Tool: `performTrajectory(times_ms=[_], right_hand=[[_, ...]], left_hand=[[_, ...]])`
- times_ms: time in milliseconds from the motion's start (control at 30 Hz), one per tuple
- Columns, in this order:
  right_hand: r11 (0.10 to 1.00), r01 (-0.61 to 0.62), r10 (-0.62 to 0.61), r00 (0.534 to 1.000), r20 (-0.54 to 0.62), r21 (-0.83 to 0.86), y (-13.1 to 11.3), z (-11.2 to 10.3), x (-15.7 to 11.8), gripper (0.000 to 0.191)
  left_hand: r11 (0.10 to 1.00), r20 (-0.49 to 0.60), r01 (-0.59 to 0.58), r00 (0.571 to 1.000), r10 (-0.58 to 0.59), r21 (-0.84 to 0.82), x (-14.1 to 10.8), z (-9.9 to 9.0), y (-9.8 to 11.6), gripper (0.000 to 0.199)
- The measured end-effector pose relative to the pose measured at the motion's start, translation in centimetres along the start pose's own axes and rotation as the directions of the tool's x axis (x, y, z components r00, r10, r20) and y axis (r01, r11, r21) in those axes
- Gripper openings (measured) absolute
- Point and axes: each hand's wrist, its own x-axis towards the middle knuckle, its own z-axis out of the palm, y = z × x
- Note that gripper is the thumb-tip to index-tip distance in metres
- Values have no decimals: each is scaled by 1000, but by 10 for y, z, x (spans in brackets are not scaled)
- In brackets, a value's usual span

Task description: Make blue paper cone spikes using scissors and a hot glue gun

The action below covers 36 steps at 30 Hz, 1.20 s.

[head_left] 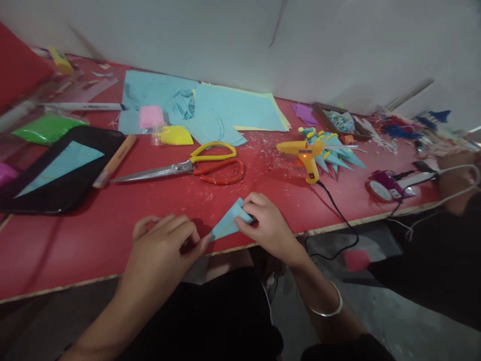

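Note:
A small light-blue piece of paper (227, 223), pointed at its left end, lies at the red table's front edge. My left hand (165, 245) is closed, with thumb and forefinger pinching the paper's pointed tip. At the other end, my right hand (265, 223) grips the paper's wide side, which curls up under the fingers. Something small and dark shows beside those fingertips; I cannot make out what it is. Just beyond the hands lie scissors (180, 169) with one yellow and one red handle. A yellow glue gun (306, 153) with a lit orange light stands to the right.
On the left, a black tablet-like slab (71, 188) carries a blue paper triangle (62, 168), beside an orange marker (115, 160). Blue sheets (240, 105) and a yellow clay packet (176, 135) lie behind. Blue paper cones (340, 155) sit right, and another person's arm (456, 183) reaches in.

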Motion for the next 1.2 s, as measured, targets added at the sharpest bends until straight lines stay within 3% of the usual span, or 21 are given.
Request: performTrajectory(times_ms=[300,400,500,600,733,867,1033,1200], right_hand=[[999,6,-5,1000,7,-37,-1,0,0,30],[998,56,-56,998,30,-3,2,-5,-1,23],[976,167,-181,979,96,137,6,-12,-2,14],[949,241,-273,952,141,205,9,-15,-4,12],[956,245,-268,952,146,161,11,-14,-5,14],[950,248,-269,959,92,190,10,-11,-9,12],[961,157,-169,985,37,228,5,-11,-11,8],[979,54,-52,999,-15,198,0,-9,-8,22]], left_hand=[[999,85,36,996,-32,-40,-6,-4,-9,24],[996,89,28,996,-21,-85,-8,-5,-13,12],[986,96,-78,991,92,-144,-8,-6,-13,16],[972,51,-214,974,220,-96,-5,-6,-8,25],[945,10,-318,948,318,74,0,-8,-7,31],[921,2,-382,924,383,77,2,-10,-9,30],[958,-32,-283,958,285,51,0,-5,-7,25],[988,-44,-155,987,155,12,-2,-2,-6,29]])
